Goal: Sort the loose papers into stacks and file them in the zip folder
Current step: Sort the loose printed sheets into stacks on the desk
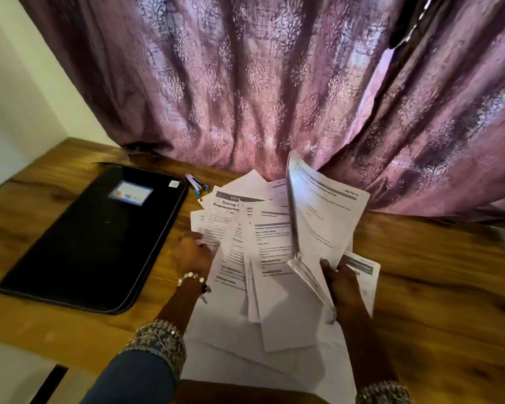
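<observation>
Loose printed papers (263, 252) lie fanned out on the wooden table (435, 287) in front of me. My left hand (191, 253) rests on the left edge of the fan, fingers on a sheet headed "Dining". My right hand (343, 282) grips a bundle of sheets (321, 217) by its lower edge and holds it raised and tilted upright above the pile. A black zip folder (94, 240) lies closed and flat on the table to the left, with a small label card on its cover.
A small stapler (197, 185) lies between the folder and the papers. A purple patterned curtain (274, 83) hangs along the back of the table and drapes onto it at the right. A pale wall stands at the left.
</observation>
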